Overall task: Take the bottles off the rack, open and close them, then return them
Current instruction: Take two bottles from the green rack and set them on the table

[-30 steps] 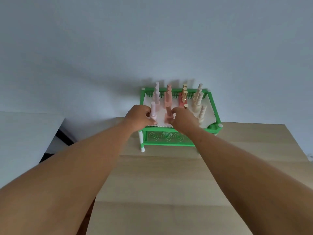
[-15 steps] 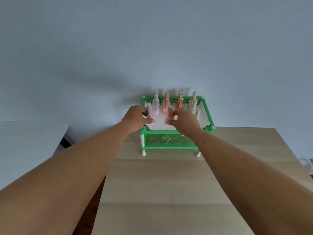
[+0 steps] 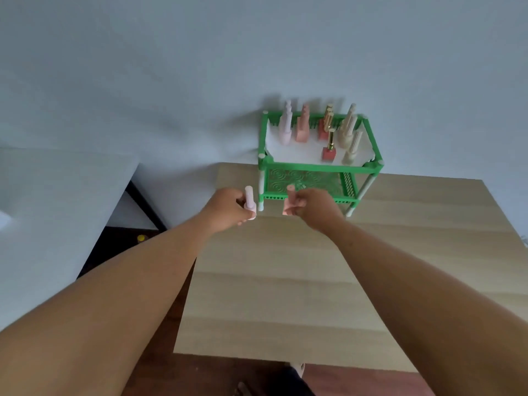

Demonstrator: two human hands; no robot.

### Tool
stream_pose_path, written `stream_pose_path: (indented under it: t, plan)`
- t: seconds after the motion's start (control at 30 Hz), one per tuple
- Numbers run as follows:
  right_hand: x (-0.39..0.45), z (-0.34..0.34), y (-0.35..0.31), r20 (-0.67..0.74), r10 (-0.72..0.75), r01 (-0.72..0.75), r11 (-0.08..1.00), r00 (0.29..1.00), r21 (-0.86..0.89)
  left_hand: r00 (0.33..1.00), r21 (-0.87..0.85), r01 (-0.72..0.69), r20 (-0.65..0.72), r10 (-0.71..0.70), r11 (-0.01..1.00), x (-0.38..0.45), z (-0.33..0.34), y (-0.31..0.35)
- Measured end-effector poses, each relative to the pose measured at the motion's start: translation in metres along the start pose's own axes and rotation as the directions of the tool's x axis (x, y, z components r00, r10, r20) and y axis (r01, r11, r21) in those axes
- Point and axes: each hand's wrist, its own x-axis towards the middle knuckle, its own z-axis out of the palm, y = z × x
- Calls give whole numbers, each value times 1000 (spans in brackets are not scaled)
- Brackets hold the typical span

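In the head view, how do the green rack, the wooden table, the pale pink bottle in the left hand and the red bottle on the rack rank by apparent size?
1. wooden table
2. green rack
3. pale pink bottle, held in the left hand
4. red bottle

The two bottles look nearly alike, and the pink one is nearer the camera, so their order is unsure.
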Motion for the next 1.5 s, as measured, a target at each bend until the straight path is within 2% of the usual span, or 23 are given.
stream_pose_path:
  t: [0.27,0.4,0.83,1.07,1.17,1.33,1.5]
  plan:
    - [-23,82,33,64,91,-95,994,994,59,993,9,101,58,-101,995,-15,48,-69]
    - [-30,112,46,70,123,-125,992,990,26,986,-6,135,96,-134,991,-18,67,-97]
    - [-40,157,62,97,191,-193,981,977,7,978,-35,193,92,-189,981,-21,90,-133]
    - [-38,157,64,84,221,-224,974,972,22,982,-36,175,76,-172,984,-17,92,-135]
    - [-41,148,66,102,242,-243,970,965,-4,981,57,169,91,-174,984,-17,86,-135]
    - [-42,103,59,52,237,-238,971,970,2,987,223,126,69,-144,967,-11,57,-125]
    - [-36,41,41,-35,180,-181,983,983,-11,999,259,47,-11,-46,965,5,22,-77]
